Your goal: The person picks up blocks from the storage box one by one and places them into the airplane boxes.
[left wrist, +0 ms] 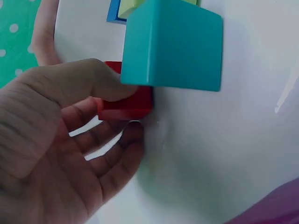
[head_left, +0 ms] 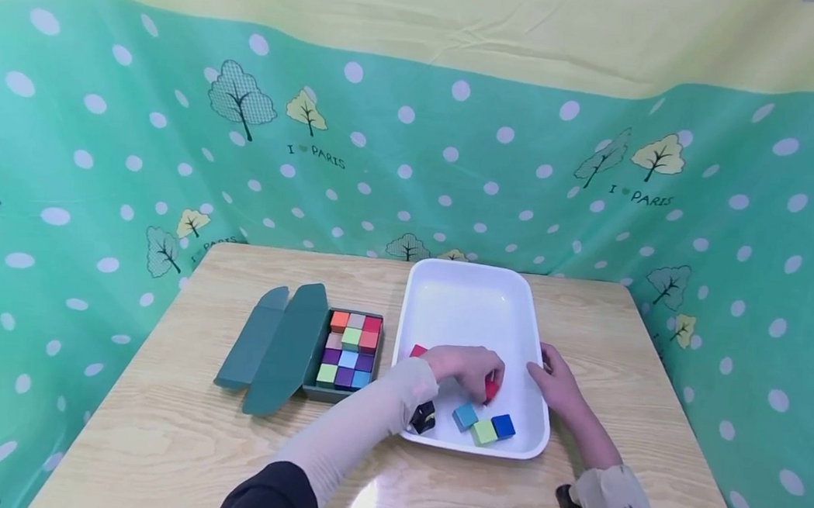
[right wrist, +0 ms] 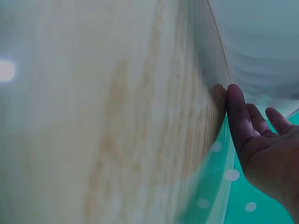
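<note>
My left hand (head_left: pixel 473 369) reaches into the white tray (head_left: pixel 465 449). Its thumb and fingers pinch a red cube (left wrist: pixel 126 105), low over the tray floor. Nearby lie a teal cube (head_left: pixel 465 415), a light green cube (head_left: pixel 484 432) and a blue cube (head_left: pixel 504 426). Another red cube (head_left: pixel 418 351), partly hidden by the left hand and sleeve, sits by the tray's left wall. At the tray's right rim is my right hand (head_left: pixel 556 376). In the right wrist view its thumb touches the wall, while the other fingers stand loosely apart.
Left of the tray, a dark green box (head_left: pixel 328 394) holds several coloured cubes (head_left: pixel 348 359), with its lid (head_left: pixel 289 348) folded out to the left. All stand on a wooden table (head_left: pixel 180 419). A patterned green curtain (head_left: pixel 385 159) hangs behind and at both sides.
</note>
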The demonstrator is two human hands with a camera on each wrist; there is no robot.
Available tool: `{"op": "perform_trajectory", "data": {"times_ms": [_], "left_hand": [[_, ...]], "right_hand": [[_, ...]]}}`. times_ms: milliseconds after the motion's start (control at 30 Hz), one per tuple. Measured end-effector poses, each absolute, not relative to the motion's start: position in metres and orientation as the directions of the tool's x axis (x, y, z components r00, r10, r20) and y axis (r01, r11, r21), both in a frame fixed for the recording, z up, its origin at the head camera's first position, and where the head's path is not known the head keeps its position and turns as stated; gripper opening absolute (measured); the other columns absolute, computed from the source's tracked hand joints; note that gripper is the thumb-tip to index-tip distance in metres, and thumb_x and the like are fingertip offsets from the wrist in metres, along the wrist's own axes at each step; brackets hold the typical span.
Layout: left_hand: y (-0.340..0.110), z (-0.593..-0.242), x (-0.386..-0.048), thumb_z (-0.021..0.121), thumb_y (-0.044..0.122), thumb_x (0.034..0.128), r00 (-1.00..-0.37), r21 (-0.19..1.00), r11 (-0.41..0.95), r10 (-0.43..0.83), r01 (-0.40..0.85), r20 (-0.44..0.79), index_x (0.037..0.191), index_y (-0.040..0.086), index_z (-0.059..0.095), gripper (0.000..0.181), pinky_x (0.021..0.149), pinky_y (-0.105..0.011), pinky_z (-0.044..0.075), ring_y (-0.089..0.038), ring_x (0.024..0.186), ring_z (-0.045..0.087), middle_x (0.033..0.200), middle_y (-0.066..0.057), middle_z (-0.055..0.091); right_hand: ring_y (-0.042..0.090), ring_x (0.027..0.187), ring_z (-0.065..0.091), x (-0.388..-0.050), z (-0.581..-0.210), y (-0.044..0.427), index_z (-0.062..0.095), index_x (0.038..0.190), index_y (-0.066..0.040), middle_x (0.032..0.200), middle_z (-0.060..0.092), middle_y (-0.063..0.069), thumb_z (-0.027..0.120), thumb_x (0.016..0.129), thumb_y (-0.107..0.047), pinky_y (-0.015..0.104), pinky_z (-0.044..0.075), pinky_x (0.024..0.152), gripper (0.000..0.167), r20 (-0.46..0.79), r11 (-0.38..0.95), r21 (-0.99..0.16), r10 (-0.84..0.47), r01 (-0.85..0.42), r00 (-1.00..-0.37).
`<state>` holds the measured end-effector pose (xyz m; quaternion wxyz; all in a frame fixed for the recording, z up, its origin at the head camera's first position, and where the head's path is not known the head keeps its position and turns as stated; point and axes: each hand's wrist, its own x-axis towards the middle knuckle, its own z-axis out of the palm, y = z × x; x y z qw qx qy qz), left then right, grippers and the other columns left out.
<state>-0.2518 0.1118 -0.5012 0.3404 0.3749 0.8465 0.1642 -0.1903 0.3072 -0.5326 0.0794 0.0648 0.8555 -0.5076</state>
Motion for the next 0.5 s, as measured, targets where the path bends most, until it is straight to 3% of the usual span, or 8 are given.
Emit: {"op": "perform_trajectory", "data": {"times_ms": [500], "left_hand": [[0.099, -0.494, -0.267, 0.080, 0.015, 0.0804, -0.476, 0.711, 0.427, 0.867, 0.558, -0.147, 0.101, 0.019, 0.067, 0.025, 0.068, -0.017, 0.047, -0.006, 0.077, 0.057, 0.088, 0.010, 0.062]], "right_hand": [[0.046, 0.136, 0.028, -0.192, -0.533, 0.307, 0.026, 0.149, -0.002, 0.152, 0.026, 0.026, 0.045, 0.103, -0.028, 0.054, 0.039, 0.099, 0.055, -0.211, 0.496, -0.844, 0.041, 0.203, -0.977]]}}
